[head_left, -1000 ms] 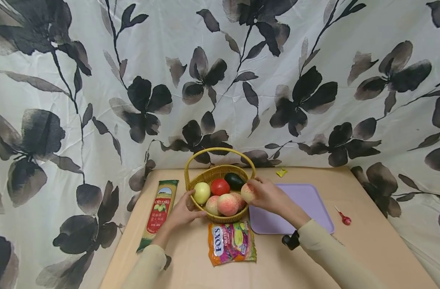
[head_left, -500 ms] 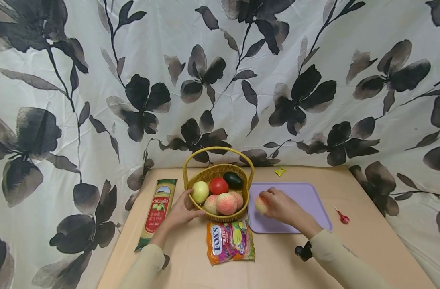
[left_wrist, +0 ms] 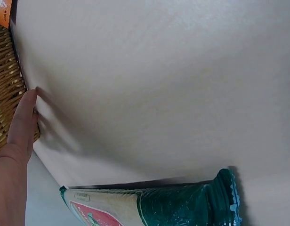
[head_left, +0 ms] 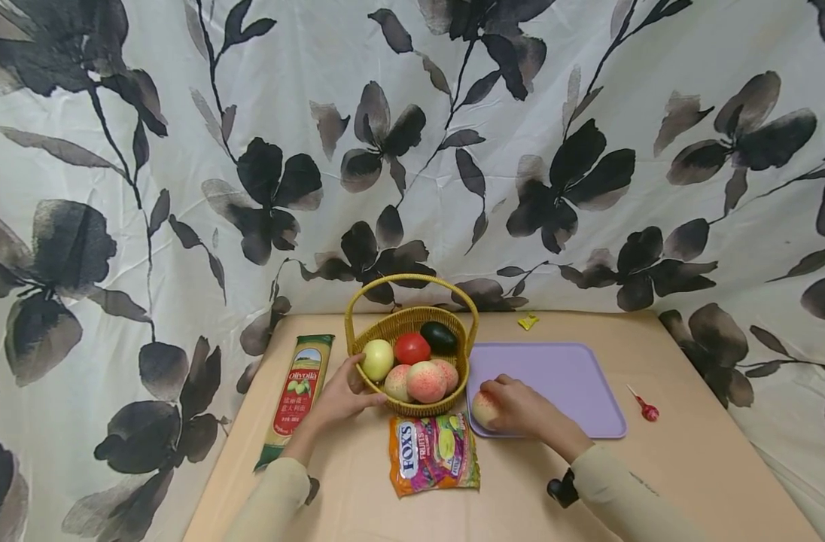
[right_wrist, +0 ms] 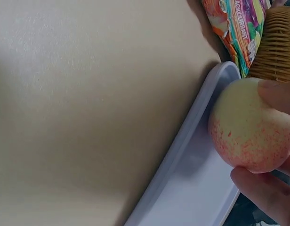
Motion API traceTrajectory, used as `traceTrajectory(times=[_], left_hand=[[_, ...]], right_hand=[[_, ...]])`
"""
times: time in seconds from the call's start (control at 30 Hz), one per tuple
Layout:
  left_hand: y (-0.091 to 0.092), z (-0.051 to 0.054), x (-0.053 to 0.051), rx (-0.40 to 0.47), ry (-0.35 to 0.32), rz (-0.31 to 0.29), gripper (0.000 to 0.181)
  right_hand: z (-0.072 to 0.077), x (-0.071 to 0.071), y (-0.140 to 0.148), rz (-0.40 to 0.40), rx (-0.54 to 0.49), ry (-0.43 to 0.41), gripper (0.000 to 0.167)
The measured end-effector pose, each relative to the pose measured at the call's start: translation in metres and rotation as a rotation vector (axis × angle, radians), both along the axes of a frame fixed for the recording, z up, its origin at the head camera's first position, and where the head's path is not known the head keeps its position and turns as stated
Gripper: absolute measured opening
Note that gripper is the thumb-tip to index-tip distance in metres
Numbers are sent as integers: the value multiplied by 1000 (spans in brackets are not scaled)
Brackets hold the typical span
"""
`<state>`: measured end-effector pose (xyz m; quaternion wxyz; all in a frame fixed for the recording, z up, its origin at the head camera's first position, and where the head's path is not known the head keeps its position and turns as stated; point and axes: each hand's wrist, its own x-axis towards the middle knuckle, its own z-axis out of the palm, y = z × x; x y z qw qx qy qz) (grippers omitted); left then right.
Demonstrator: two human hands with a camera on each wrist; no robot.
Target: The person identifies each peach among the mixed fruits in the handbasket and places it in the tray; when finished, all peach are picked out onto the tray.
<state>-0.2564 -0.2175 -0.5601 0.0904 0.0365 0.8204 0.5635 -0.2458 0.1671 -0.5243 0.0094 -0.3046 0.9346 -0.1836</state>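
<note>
My right hand [head_left: 517,406] pinches a peach [head_left: 483,410] at the near left corner of the lilac tray [head_left: 555,376]. In the right wrist view, thumb and fingers grip the pale yellow peach [right_wrist: 251,127], speckled red, inside the tray's rim [right_wrist: 182,127]; whether it touches the tray's floor I cannot tell. My left hand [head_left: 341,395] holds the left side of the wicker basket [head_left: 419,410], fingers at the rim and thumb along the front. The basket contains several peaches [head_left: 426,382], a red tomato [head_left: 412,348], a yellow-green round fruit [head_left: 377,360] and a dark oval one [head_left: 439,338].
A Fox's candy bag [head_left: 434,455] lies before the basket. Left of my left hand is a pasta packet [head_left: 296,399]. A lollipop [head_left: 646,410] lies right of the tray, and a small yellow wrapped sweet [head_left: 528,322] behind it. A floral cloth [head_left: 480,226] hangs behind the table.
My right hand has carried the peach from the basket's right rim over to the tray, then down toward its near left corner. My left hand has stayed on the basket.
</note>
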Motion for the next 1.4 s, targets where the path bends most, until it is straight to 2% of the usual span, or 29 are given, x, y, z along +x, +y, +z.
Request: traceTrajectory(times=[0.23,0.43,0.67,0.77,1.13,1.4], left_hand=[[1,-1,-1,25,10,-12,111],[1,0,0,3,3,-2,111],[1,-1,0,8,4,-3,110],[1,-2,0,6,4,-1,110],[0,-2,-1,-12,10,1,108],[0,-1,0,-17,4,0,109]], right_hand=[[3,1,-3,24,-11,-55,49],[6,2,-5,40,-23,-95,49],[4,1,-6,-8,17,-146,64],[2,2,-7,-12,23,-146,67],[5,3,-8,6,8,-135,64],[0,4,-8,-15,22,-160,73]])
